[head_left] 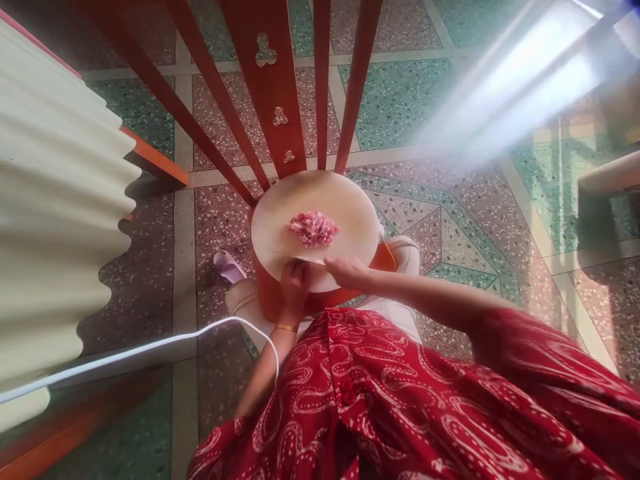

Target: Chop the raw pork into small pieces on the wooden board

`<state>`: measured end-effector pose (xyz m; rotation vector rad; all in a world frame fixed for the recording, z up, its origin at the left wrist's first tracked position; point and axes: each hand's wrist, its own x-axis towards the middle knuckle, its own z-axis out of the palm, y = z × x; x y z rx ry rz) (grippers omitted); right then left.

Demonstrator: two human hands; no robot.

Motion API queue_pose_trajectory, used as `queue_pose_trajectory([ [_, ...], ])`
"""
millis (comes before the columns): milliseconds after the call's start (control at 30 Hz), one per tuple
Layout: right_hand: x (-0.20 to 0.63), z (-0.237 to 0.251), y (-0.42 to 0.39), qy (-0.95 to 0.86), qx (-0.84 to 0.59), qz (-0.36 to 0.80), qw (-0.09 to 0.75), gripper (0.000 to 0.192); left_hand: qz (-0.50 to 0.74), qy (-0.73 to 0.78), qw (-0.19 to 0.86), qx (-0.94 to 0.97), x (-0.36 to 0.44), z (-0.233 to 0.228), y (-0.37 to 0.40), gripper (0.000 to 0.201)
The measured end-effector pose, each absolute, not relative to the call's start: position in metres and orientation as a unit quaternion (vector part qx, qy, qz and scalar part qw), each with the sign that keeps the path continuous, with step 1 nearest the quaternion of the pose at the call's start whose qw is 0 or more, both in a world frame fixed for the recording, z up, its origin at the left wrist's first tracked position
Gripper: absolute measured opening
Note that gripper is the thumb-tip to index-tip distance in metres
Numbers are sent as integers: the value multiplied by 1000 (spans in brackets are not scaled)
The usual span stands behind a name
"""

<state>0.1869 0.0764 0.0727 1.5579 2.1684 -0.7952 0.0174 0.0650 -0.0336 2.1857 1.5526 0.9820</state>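
Chopped pink raw meat (pixel 314 229) lies in a small heap at the middle of a round, pale cutting board (pixel 270 217). My right hand (pixel 345 274) is closed round the handle of a knife (pixel 306 259), whose thin blade points left over the near part of the board, just short of the meat. Close under the blade, at the board's near edge, is my left hand (pixel 295 285). Its fingers are curled in and shaded, and I cannot make out what they hold, if anything.
The board rests on an orange-red wooden chair (pixel 267 293) with a slatted back (pixel 273 87) beyond it. A white cable (pixel 150 345) crosses past my left forearm. Wavy cream cloth (pixel 55 200) hangs at the left. Speckled tiles (pixel 400 107) form the floor.
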Motion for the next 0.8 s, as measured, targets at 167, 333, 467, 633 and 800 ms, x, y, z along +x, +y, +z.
queue_pose_trajectory([
  [167,140,73,108,799,518,-283,116,24,307,537,120,777,13,-40,68,19],
  [333,184,80,89,778,543,-270,164,30,350,535,132,758,12,-31,66,20],
  [467,209,89,73,761,575,-243,173,35,370,544,148,738,15,-27,62,21],
  [633,205,100,59,770,557,-260,170,32,344,552,159,743,16,-29,62,23],
  [800,200,96,63,770,546,-273,183,28,354,566,142,731,18,-33,62,22],
])
